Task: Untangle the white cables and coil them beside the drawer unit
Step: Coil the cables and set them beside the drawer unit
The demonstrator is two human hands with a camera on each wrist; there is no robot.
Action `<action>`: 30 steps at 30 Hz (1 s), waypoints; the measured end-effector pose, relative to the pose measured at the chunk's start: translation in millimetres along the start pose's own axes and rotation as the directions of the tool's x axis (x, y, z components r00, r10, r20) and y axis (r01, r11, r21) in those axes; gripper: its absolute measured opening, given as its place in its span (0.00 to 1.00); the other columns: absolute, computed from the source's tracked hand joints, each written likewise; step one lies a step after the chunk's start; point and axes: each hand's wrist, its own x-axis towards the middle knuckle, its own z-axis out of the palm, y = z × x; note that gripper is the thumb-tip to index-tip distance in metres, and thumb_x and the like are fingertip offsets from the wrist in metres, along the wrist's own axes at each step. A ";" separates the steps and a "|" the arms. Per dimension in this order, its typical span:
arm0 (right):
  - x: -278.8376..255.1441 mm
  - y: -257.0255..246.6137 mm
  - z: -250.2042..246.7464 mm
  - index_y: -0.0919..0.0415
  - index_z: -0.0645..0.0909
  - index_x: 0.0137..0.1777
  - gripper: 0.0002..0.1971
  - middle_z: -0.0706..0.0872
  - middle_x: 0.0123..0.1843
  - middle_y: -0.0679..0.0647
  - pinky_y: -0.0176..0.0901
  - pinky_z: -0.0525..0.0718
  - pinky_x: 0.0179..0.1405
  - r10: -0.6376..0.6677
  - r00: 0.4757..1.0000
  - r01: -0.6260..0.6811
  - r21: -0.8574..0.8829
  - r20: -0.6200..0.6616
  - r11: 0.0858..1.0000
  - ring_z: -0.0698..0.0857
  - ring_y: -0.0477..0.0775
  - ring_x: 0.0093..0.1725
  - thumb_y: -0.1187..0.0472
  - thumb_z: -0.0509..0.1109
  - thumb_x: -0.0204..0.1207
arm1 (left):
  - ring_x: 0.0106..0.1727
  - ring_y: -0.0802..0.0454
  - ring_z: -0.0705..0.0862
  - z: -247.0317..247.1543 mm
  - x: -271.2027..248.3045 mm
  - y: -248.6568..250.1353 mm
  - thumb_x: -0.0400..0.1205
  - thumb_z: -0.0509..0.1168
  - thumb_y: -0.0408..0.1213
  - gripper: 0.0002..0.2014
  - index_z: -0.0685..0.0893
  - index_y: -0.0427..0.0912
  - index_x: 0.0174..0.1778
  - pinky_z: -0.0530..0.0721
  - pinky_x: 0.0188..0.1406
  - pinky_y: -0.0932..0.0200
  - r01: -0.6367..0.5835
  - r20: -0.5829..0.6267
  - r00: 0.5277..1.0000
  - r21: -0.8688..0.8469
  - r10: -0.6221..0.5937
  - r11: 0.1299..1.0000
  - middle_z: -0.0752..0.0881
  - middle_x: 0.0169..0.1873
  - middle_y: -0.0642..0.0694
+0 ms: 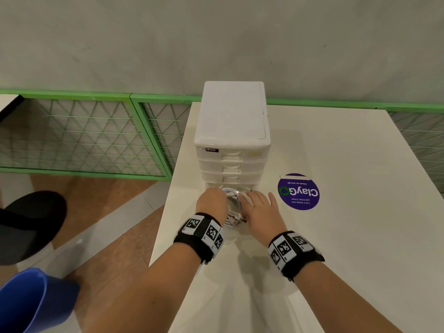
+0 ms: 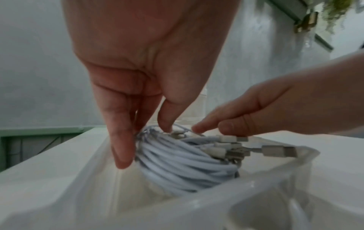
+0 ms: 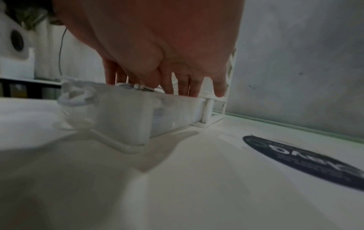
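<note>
A white drawer unit [image 1: 231,121] stands on the white table [image 1: 336,248], its clear bottom drawer [image 2: 197,207] pulled out toward me. Inside lies a bundle of white cables [image 2: 187,165] with several plugs sticking out to the right. My left hand [image 2: 143,144] reaches down into the drawer, fingers along the bundle's left side and thumb on top, pinching it. My right hand [image 2: 246,115] comes in from the right with straight fingers that touch the top of the bundle. In the head view the left hand [image 1: 212,200] and right hand [image 1: 258,205] flank the cables [image 1: 234,204].
A round purple sticker [image 1: 298,191] lies flat on the table right of the drawer unit. The table's left edge runs just left of the unit. A green mesh fence [image 1: 84,135] lines the wall. On the floor to the left are a black seat [image 1: 31,224] and a blue seat [image 1: 31,301].
</note>
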 end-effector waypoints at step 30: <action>-6.6 7.0 -2.7 0.61 0.48 0.83 0.40 0.53 0.85 0.55 0.64 0.33 0.78 -0.086 0.980 0.099 -0.063 0.178 0.993 0.44 0.53 0.84 0.47 0.26 0.70 | 0.83 0.32 0.49 41.9 -15.1 7.6 0.87 0.53 0.52 0.36 0.43 0.43 0.84 0.66 0.76 0.45 -0.130 0.013 0.991 -0.063 0.132 0.989 0.41 0.84 0.37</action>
